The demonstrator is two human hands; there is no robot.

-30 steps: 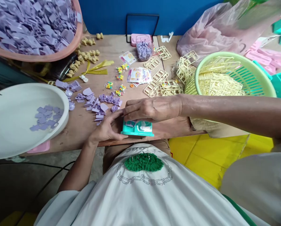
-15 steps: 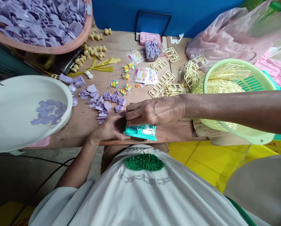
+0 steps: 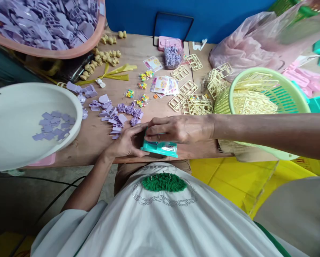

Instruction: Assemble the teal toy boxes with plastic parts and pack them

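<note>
L hand [image 3: 126, 143] holds the teal case [image 3: 160, 150] from its left side, thumb low at the near edge, fingers round toward the far side; that grip is narrow and looks firm to me. R hand [image 3: 177, 130] lies across the case's far part w/ fingers bunched and touching it at the upper left. Can't tell from my end if they're pinching a small pc or just pressing, since the knuckles block the view.

Case is at the bench's near edge, right in front of the body, tilted a bit. Something clear & shiny shows in its right half; can't ID it.

My read: step in hand is prob. fingertip work inside the case, poss. seating or adjusting a pc, w/ L as the brace. Next move, I'd say, calls for a steady L thumb and light, exact R fingertips, then a look under the knuckles to check the fit before letting go. Slip risk: the near edge, so I'd want no hard push toward the body.

Loose lavender pcs [image 3: 113, 114] lie just beyond L hand; cream frames [image 3: 199, 105] & printed cards [image 3: 161, 85] sit past R hand, all untouched.
</note>
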